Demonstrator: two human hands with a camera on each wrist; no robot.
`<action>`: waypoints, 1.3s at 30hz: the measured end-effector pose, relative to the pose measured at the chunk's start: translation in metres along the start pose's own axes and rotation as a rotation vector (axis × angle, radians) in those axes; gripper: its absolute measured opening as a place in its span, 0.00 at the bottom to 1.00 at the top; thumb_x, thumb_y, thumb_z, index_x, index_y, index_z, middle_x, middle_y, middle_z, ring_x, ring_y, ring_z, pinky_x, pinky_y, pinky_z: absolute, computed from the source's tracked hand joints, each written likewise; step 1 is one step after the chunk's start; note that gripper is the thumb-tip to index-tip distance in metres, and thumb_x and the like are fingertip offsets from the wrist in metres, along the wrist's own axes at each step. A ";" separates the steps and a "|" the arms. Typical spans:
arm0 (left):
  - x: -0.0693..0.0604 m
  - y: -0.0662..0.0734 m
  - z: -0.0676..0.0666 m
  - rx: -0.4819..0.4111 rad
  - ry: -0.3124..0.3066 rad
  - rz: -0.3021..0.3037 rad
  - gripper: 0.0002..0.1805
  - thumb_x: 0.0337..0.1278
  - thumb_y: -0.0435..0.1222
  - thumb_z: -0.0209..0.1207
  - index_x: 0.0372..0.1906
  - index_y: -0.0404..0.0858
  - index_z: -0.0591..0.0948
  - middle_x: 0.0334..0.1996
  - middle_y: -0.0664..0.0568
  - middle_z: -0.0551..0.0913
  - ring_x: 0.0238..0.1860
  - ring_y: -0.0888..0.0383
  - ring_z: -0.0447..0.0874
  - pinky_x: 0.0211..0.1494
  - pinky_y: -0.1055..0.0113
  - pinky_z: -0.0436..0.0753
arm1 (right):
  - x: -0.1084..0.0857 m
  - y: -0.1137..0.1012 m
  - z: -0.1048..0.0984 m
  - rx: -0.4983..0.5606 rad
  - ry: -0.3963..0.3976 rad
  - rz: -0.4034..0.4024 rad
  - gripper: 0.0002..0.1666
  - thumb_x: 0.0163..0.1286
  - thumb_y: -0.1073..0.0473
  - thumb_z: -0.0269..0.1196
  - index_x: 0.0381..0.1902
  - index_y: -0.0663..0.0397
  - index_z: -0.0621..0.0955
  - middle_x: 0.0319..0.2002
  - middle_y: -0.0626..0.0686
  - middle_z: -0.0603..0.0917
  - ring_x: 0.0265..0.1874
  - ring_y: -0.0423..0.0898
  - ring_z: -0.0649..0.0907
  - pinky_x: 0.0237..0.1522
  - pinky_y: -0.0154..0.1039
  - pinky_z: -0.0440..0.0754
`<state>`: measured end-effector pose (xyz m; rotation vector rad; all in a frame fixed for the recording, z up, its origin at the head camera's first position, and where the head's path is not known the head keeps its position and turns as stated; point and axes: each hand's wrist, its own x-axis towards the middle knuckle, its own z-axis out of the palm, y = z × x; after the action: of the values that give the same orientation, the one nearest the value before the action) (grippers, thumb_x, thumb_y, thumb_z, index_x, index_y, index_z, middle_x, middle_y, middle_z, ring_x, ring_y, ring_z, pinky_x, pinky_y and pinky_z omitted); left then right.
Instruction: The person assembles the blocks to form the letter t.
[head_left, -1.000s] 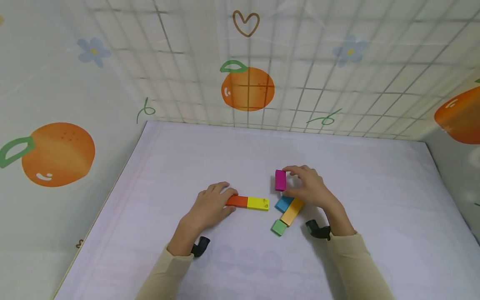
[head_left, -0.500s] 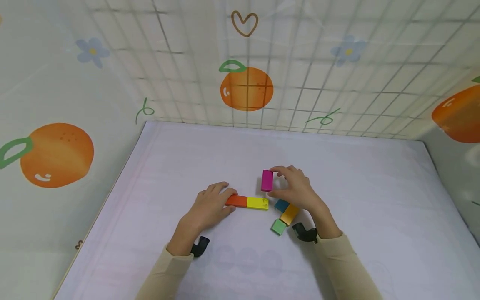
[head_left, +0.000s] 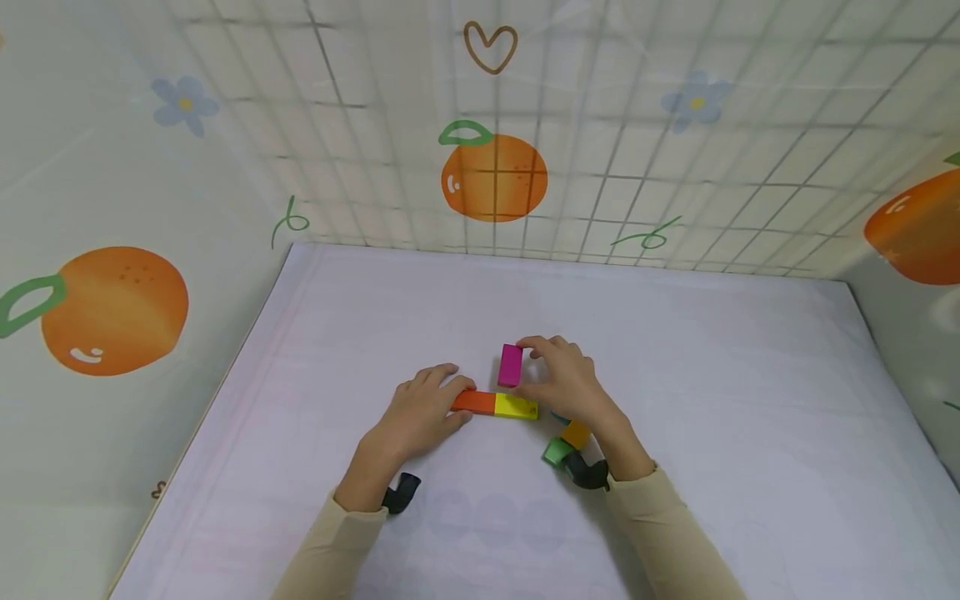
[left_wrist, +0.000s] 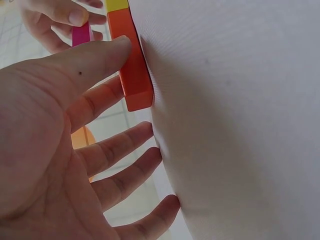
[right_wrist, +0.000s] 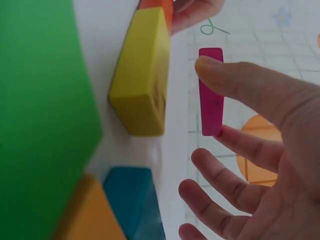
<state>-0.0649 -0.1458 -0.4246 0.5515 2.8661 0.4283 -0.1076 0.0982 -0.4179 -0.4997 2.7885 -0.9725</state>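
Item, magenta block (head_left: 510, 366): one, held off the table, just past the far side of the red and yellow pair in my head view.

Item, right hand (head_left: 562, 379): pinches the magenta block between thumb and forefinger, parted by no more than the block; on my right wrist view the remaining fingers are spread and off it.

Item, left hand (head_left: 426, 411): pinches the near end of the red block (head_left: 474, 402), thumb on one side and forefinger on the other; my left wrist view shows its other fingers extended, tips at the table (head_left: 360, 317).

Item, yellow block (head_left: 517, 406): end to end with the red block, touching, a dark mark near its free end.

Item, cluster by the right wrist: green block (head_left: 557, 451), amber block (head_left: 575, 435) and blue block (right_wrist: 131, 195), set close together; I see the blue one mostly hidden from the head camera.

Item, sleeves (head_left: 675, 533): two, beige.

Item, backdrop: pale sheet with a printed orange (head_left: 495, 177), a grid showing through.
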 end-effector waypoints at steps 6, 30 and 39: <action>0.000 0.000 -0.003 -0.008 -0.005 0.008 0.23 0.64 0.47 0.65 0.63 0.51 0.78 0.69 0.46 0.69 0.69 0.44 0.65 0.63 0.40 0.70 | 0.003 -0.007 0.005 -0.016 -0.016 0.022 0.36 0.58 0.48 0.75 0.63 0.44 0.77 0.51 0.55 0.81 0.51 0.57 0.75 0.53 0.61 0.69; 0.001 0.000 -0.002 -0.025 -0.017 -0.009 0.24 0.65 0.46 0.64 0.64 0.50 0.77 0.70 0.47 0.68 0.69 0.45 0.63 0.64 0.40 0.68 | 0.016 -0.008 0.007 -0.063 -0.142 0.055 0.35 0.58 0.47 0.74 0.63 0.45 0.77 0.50 0.53 0.80 0.48 0.57 0.75 0.49 0.60 0.70; 0.000 0.001 -0.004 -0.024 -0.013 -0.007 0.25 0.64 0.46 0.65 0.64 0.49 0.77 0.69 0.45 0.69 0.69 0.44 0.64 0.63 0.40 0.69 | 0.019 -0.008 0.006 -0.077 -0.182 0.062 0.35 0.57 0.48 0.74 0.63 0.45 0.77 0.51 0.53 0.80 0.49 0.57 0.74 0.49 0.61 0.70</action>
<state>-0.0655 -0.1456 -0.4209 0.5381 2.8461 0.4552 -0.1219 0.0817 -0.4182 -0.4826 2.6693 -0.7682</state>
